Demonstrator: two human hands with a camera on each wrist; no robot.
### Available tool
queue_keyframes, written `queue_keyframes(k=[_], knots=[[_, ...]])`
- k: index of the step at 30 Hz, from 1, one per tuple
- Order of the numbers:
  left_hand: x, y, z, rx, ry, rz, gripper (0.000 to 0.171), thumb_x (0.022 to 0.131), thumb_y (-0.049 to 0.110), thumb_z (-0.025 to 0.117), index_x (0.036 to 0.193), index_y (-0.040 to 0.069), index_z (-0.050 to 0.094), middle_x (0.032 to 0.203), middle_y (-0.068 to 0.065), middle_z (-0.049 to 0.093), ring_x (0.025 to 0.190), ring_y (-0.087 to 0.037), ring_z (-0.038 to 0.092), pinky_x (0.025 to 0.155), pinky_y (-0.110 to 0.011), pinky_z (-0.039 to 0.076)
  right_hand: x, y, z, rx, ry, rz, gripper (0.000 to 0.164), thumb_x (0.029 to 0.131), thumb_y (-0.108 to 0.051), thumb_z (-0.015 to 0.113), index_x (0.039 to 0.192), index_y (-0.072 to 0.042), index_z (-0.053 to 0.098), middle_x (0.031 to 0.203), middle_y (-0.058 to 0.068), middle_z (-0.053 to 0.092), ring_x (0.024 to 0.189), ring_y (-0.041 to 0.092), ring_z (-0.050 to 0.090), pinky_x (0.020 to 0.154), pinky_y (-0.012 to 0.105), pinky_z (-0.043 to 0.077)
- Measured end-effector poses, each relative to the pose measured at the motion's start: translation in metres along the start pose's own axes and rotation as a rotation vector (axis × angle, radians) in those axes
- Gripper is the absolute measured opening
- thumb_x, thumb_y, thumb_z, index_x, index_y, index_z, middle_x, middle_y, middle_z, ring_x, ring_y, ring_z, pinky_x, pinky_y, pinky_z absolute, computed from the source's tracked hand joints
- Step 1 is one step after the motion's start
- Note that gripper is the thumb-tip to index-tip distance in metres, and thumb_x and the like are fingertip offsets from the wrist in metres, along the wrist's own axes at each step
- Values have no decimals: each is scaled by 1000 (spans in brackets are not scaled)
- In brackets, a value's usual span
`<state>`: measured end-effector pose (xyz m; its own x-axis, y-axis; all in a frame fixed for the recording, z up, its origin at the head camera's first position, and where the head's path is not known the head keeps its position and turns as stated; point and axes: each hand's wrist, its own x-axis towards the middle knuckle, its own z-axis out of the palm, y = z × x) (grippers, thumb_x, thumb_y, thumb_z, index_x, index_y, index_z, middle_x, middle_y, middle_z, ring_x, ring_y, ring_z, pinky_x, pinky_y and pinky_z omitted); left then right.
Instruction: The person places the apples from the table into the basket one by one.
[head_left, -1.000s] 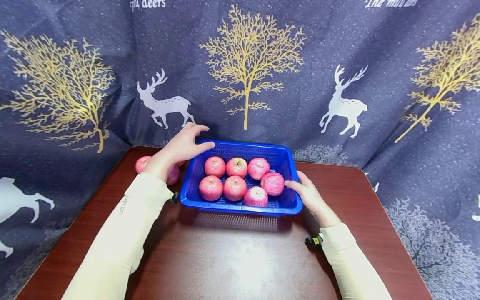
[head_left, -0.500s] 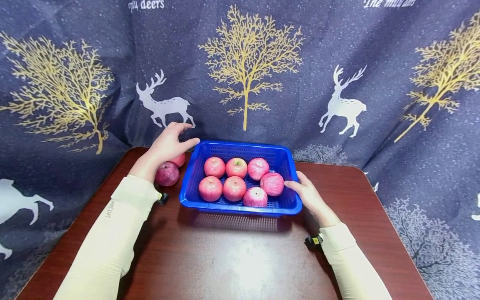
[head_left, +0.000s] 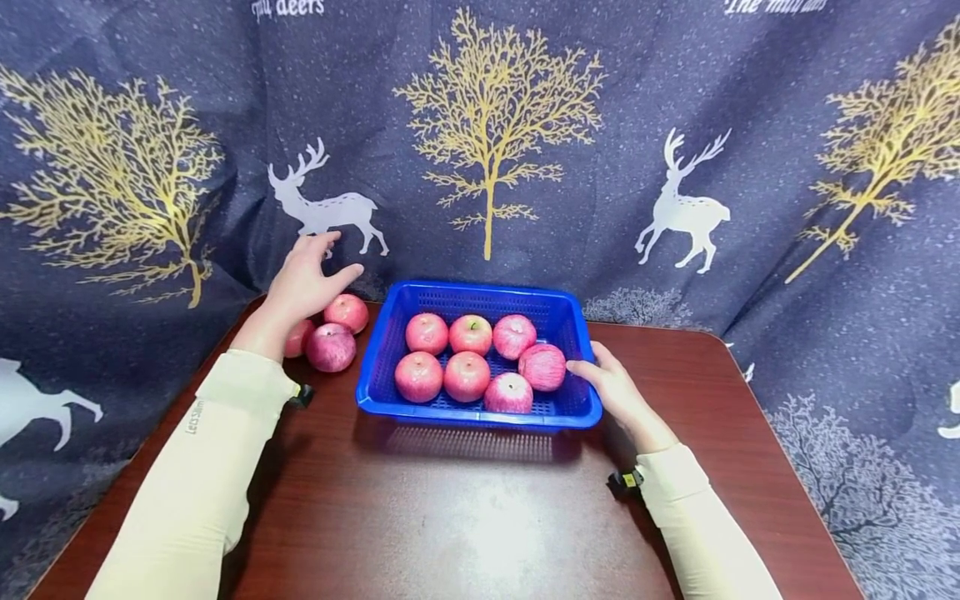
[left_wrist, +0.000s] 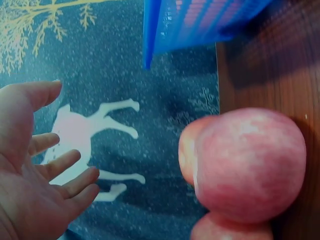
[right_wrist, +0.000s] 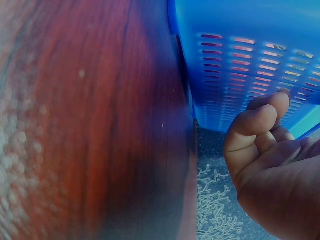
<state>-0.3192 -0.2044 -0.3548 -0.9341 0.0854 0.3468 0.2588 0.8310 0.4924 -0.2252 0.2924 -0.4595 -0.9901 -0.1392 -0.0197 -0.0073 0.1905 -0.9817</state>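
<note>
A blue plastic basket (head_left: 480, 421) with slotted walls holds several red apples (head_left: 467, 377). My right hand (head_left: 618, 392) grips its right side, thumb over the rim and fingers bent against the outer wall. In the right wrist view those curled fingers (right_wrist: 250, 125) lie against the slots. My left hand (head_left: 303, 283) is over the table's back left, fingers spread and holding nothing. Just below and beside it sit three loose apples: a dark red apple (head_left: 331, 347), a lighter apple (head_left: 347, 313) behind it, and a third apple (head_left: 298, 338) partly hidden by the wrist.
The brown wooden table (head_left: 450, 517) carries the basket near its back edge. Right behind hangs a dark blue cloth (head_left: 420, 208) printed with trees and deer. The loose apples lie left of the basket, close to the table's back left corner.
My left hand has moved left, from above the basket's back left corner to above the loose apples, uncovering more of them. The right hand and the basket have stayed put.
</note>
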Motion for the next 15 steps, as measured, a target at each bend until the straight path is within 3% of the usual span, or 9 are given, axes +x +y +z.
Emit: queue_keyframes(k=[6, 15], knots=[[-2, -11, -6, 37, 28, -52, 77, 90, 65, 53, 148, 15, 42, 146, -20, 38, 133, -42, 35, 100, -65, 32, -1, -2, -1, -17, 3, -5, 54, 96, -32, 62, 138, -4, 42, 127, 25, 56, 102, 36, 64, 79, 46, 55], [-13, -30, -8, 80, -2, -120, 77, 90, 66, 51, 147, 15, 43, 140, -23, 41, 125, -48, 38, 94, -67, 34, -1, -1, 0, -34, 18, 3, 51, 95, -34, 63, 136, -8, 45, 128, 20, 57, 102, 33, 64, 79, 46, 54]])
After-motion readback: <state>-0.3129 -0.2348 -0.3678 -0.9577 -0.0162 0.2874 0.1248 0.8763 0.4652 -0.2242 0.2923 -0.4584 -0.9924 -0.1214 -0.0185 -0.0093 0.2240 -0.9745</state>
